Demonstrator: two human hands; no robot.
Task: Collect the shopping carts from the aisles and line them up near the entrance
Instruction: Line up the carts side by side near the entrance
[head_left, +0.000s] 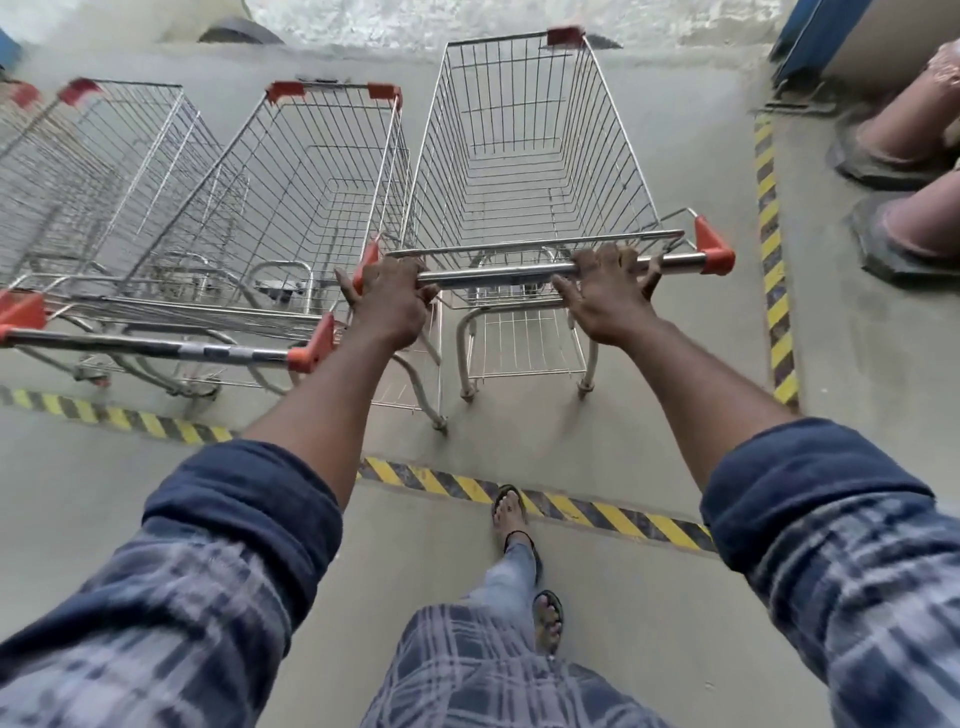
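An empty wire shopping cart (524, 171) with orange corner caps stands straight ahead of me on the concrete floor. My left hand (389, 306) grips the left end of its metal handle bar (498, 274). My right hand (605, 296) lies over the bar further right, fingers spread and bent over it. To its left a second cart (291, 208) stands side by side with it, and a third cart (104, 171) is further left, blurred.
Yellow-and-black hazard tape (602, 512) marks a bay on the floor, crossing under my feet and running up the right side (774, 249). Two brown traffic cones (914, 218) on black bases stand at the right. A wall (467, 21) closes off the far end.
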